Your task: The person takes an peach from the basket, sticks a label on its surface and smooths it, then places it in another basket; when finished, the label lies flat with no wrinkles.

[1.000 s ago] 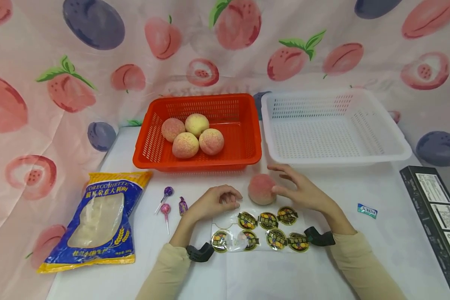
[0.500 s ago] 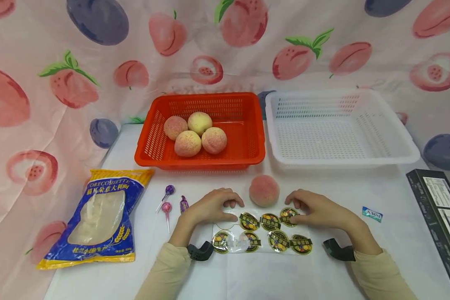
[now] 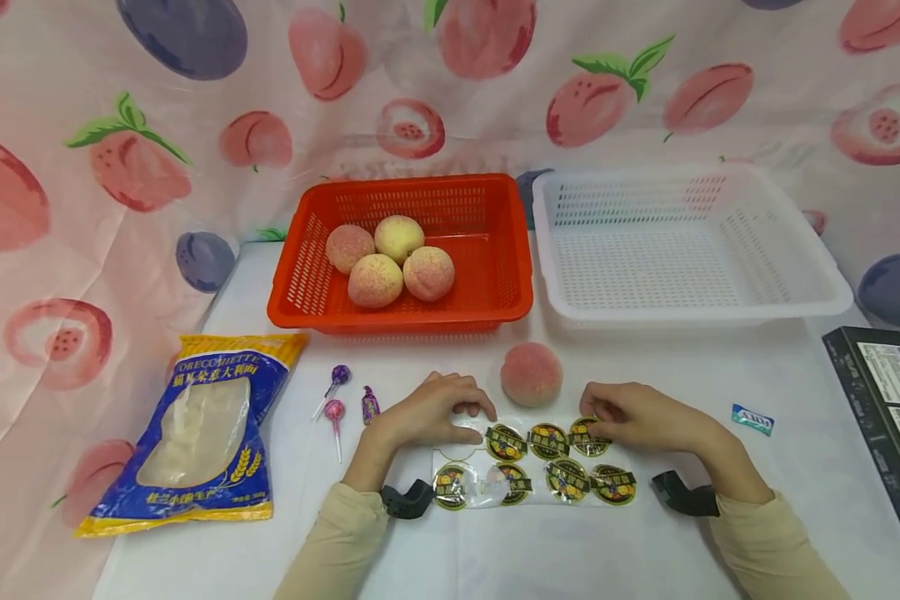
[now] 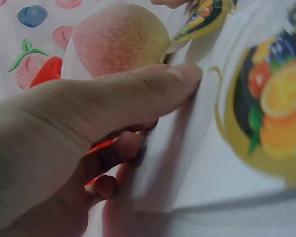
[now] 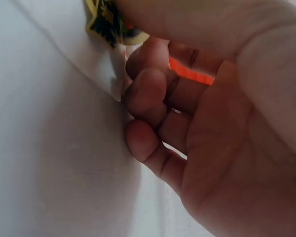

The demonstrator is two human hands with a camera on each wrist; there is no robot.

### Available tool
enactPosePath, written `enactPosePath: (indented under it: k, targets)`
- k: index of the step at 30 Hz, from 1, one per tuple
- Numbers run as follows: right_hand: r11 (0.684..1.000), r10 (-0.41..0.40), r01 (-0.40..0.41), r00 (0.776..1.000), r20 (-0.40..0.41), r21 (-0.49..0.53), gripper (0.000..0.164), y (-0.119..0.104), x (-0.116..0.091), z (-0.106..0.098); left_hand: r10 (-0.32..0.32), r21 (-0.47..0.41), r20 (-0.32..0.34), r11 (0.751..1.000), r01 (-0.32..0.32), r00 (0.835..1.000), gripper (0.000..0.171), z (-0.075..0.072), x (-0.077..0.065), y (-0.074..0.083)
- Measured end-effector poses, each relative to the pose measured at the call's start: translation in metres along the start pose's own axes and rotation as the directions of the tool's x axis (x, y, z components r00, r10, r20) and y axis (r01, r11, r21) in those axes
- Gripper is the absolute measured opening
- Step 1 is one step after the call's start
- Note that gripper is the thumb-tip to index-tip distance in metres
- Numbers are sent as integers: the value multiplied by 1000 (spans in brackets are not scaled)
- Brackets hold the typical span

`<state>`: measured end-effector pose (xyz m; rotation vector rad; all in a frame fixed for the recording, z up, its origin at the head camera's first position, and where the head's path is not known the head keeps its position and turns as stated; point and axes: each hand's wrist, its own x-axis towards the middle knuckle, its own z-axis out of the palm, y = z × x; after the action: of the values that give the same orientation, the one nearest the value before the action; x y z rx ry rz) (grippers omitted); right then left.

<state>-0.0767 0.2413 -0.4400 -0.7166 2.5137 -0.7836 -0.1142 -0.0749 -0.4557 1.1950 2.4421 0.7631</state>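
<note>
A clear sheet of round fruit stickers (image 3: 498, 493) lies flat on the white table, in front of a single peach (image 3: 532, 374). My left hand (image 3: 435, 412) rests at the sheet's upper left, fingers loosely bent; in the left wrist view its thumb (image 4: 153, 91) lies straight along the sheet, close to the peach (image 4: 121, 39). At the upper right, my right hand (image 3: 648, 421) pinches the sheet's edge, its thumb overlapping a sticker (image 3: 587, 439). Seen from the right wrist, the curled fingers (image 5: 145, 96) meet the sheet's edge beside a dark, gold-rimmed sticker (image 5: 101, 22).
Behind stand a red basket (image 3: 480, 315) with several peaches and a white basket (image 3: 690, 313). A blue pasta bag (image 3: 202, 433), two lollipops (image 3: 335, 408) and a purple wrapped candy (image 3: 370, 405) lie left. A small packet (image 3: 752, 419) and black box (image 3: 881, 433) lie right.
My right hand has left the peach and come down to the upper right of the sticker sheet, where it now pinches. The left hand has barely moved. The head view has shifted slightly.
</note>
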Motion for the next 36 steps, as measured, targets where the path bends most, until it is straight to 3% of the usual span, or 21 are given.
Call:
enactPosePath:
  k: [12, 21, 23, 28, 31, 33, 36]
  targets:
    - [963, -165, 170, 985, -43, 210, 6, 0, 4, -7, -2, -7, 23, 1000, 2, 1000, 26, -4, -3, -2]
    - [968, -178, 200, 973, -148, 154, 5, -8, 7, -5, 17, -1, 18, 1000, -17, 1000, 22, -3, -2, 0]
    - [967, -191, 217, 965, -179, 135, 6, -11, 7, -4, 8, -40, 17, 999, -7, 1000, 19, -3, -3, 2]
    - [958, -226, 262, 939, -259, 114, 12, -24, 15, -6, -22, -142, -51, 990, 15, 998, 13, -15, -4, 4]
    - [960, -213, 256, 931, -298, 111, 14, -30, 18, -7, -10, -146, -119, 989, -8, 993, 14, -22, -1, 7]
    - [965, -196, 239, 929, -313, 105, 14, -34, 20, -8, -3, -151, -177, 988, -24, 984, 16, -25, 2, 10]
    - [971, -189, 226, 926, -328, 79, 19, -38, 25, -7, -50, -185, -254, 983, 2, 966, 24, -27, 6, 17]
